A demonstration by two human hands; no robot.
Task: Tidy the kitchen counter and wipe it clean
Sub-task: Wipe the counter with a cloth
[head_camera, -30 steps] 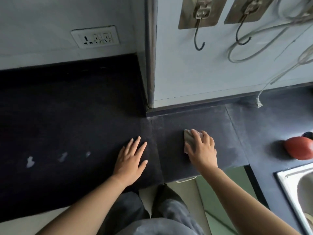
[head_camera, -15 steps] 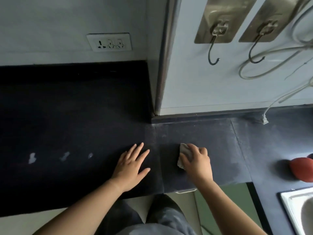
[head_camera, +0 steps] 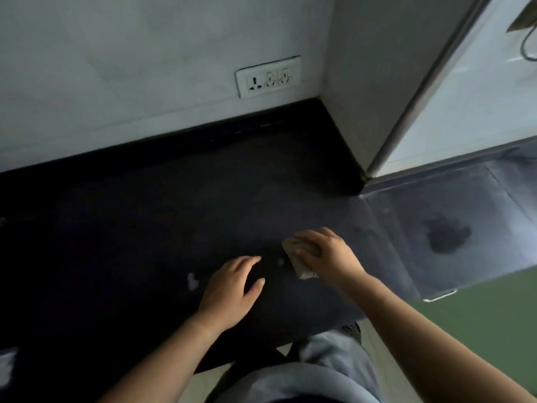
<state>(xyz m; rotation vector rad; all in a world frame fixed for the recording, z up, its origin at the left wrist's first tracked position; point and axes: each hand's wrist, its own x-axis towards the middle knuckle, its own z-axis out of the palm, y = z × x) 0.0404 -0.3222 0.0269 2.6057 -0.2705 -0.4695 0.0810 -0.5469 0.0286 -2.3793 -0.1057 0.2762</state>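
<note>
Dark counter (head_camera: 145,228), spanning left to right under a pale wall (head_camera: 116,68); greyer and lighter in the right section, past the wall corner. Wiping judged the step in hand.

Right hand (head_camera: 328,257): over the middle of the counter, fingers curled over a pale cloth (head_camera: 302,266) and pressing it flat to the surface. Grip from above, probably to bear down while rubbing.

Left hand (head_camera: 229,289): just left of the cloth, not touching it. Palm down on the counter, fingers relaxed, holding nothing. Likely set there as a brace for leaning in.

Dark damp patch (head_camera: 446,235) on the right section, well apart from the cloth. Judged to be moisture drying off.

Socket plate (head_camera: 268,78) on the far wall, above the counter, clear of the wiping.

Small white spot (head_camera: 192,281) on the counter just left of the left hand. Judged a likely next target, being close to the cloth.

Tiny bluish speck (head_camera: 280,260) between the two hands, at the cloth's left edge. Touching or merely beside: cannot tell.
</note>
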